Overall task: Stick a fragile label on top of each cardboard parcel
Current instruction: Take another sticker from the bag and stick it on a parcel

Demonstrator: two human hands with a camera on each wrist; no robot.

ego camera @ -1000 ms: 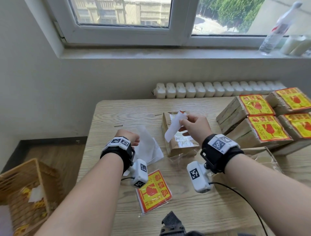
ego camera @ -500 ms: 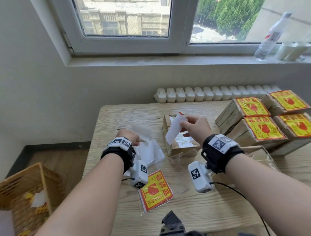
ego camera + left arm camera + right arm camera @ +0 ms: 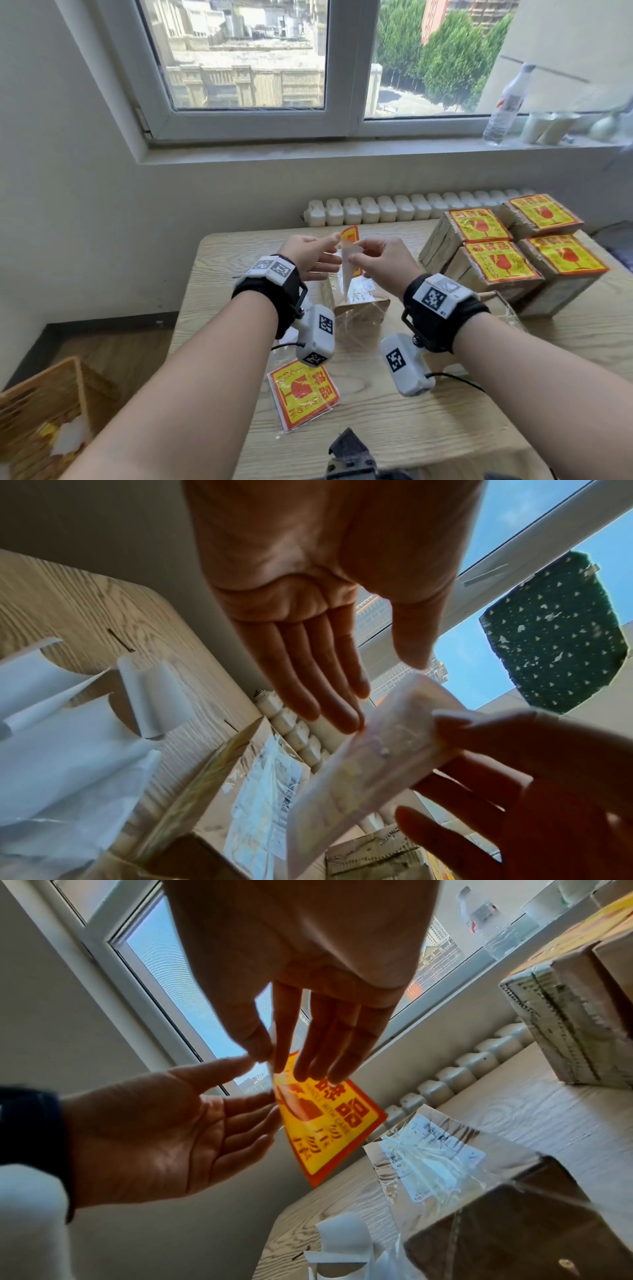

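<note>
Both forearms reach forward, raised, the left hand (image 3: 310, 255) open-palmed with fingers straight toward the right, while the right hand (image 3: 383, 263) just beside it pinches a label (image 3: 329, 1118) between thumb and forefinger, other fingers extended.

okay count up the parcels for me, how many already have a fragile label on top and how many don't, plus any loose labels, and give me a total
Labelled parcels: 4, stacked at the right
Unlabelled parcel: 1, below the hands
Fragile label held in the hands: 1
Loose fragile label on the table: 1
Total: 5 parcels, 2 labels not yet stuck, 7 things in all
</note>
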